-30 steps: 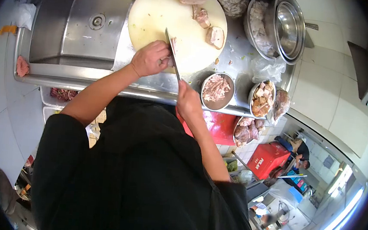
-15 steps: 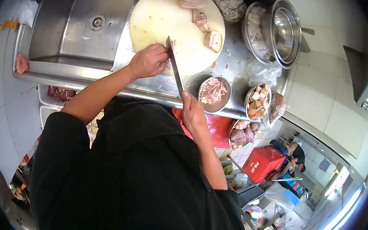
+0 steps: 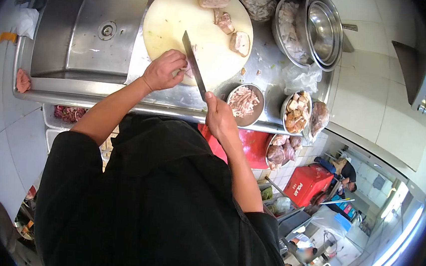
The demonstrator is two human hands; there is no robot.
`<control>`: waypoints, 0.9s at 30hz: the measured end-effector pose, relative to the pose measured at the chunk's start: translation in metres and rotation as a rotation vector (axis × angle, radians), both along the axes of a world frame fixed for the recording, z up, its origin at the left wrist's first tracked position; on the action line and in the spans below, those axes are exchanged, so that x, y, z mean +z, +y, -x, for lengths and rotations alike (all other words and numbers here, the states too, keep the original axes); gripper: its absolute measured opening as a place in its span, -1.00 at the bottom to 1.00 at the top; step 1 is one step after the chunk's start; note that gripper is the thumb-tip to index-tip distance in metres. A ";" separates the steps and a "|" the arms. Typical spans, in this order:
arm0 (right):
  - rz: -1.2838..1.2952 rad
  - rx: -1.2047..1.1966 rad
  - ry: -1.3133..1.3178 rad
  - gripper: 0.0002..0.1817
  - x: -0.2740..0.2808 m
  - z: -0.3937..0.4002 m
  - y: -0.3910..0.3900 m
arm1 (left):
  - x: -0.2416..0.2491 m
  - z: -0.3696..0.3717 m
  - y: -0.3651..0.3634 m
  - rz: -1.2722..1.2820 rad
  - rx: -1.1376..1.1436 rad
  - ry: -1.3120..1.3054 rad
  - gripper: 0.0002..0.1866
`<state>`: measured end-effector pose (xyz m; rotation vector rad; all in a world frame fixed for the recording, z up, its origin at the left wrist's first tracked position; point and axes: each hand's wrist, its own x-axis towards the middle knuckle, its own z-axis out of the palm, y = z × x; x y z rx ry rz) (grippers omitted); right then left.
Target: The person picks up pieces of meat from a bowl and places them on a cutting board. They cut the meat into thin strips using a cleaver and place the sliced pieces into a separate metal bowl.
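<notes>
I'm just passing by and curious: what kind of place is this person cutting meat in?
Most likely a commercial kitchen or food stall's prep area. A steel counter with a built-in sink holds a big round cutting board, where meat is being cut with a cleaver, beside metal bowls of chopped meat.

A pale cream cutting board [image 3: 182, 18] is seen beside the grey steel sink [image 3: 88, 33], with pinkish-brown meat pieces [image 3: 227, 21] lying on it. A dull grey knife blade [image 3: 193, 64] is shown over the board's near edge. Below the board, black clothing [image 3: 157, 203] is worn, and a red box [image 3: 309, 183] with white lettering is visible.
</notes>
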<state>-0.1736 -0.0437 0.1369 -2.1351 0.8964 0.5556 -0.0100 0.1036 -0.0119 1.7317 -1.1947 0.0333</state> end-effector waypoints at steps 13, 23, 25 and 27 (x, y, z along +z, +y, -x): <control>-0.012 -0.009 -0.113 -0.33 -0.033 -0.013 0.006 | -0.001 0.001 0.000 0.006 0.018 0.020 -0.82; -0.031 0.042 -0.022 -0.33 -0.004 0.017 0.004 | -0.004 0.004 0.002 0.026 0.052 -0.018 -0.86; 0.001 0.069 -0.073 -0.33 -0.024 0.013 0.004 | -0.008 0.001 0.001 0.006 0.055 -0.002 -0.86; 0.029 0.075 -0.114 -0.33 -0.051 0.008 0.013 | -0.009 0.004 0.003 -0.042 0.050 0.021 -0.85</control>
